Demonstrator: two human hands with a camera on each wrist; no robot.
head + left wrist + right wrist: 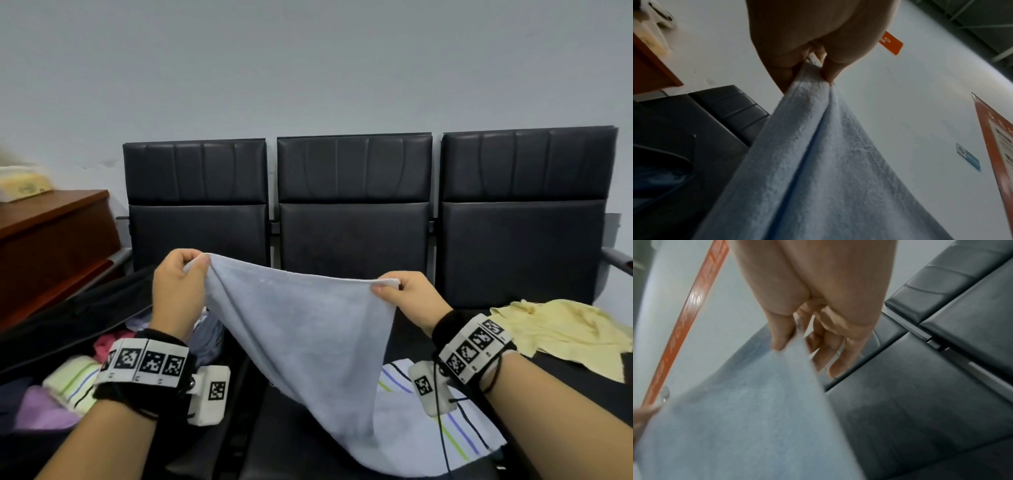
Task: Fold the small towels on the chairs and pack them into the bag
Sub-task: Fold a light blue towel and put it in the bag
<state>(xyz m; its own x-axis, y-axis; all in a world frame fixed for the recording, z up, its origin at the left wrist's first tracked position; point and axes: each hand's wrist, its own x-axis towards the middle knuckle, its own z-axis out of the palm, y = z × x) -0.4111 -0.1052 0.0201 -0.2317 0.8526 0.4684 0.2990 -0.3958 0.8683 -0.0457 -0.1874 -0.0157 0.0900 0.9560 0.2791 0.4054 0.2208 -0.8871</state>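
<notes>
A pale blue towel [301,335] hangs in the air over the middle black chair [352,219], stretched between both hands. My left hand [185,274] pinches its upper left corner, bunched between thumb and fingers [818,65]. My right hand [400,291] pinches the upper right corner [795,331]. The towel's lower end droops onto a white towel with coloured stripes [455,431] on the seat. A crumpled yellow towel [561,332] lies on the right chair. The open dark bag [68,318] sits on the left seat, with folded pink, green-striped and purple towels [72,380] inside.
A brown wooden cabinet [51,240] stands at the left, with a yellow tissue pack [24,185] on top. A grey wall rises behind the three black chairs. An armrest [616,260] juts out at the far right.
</notes>
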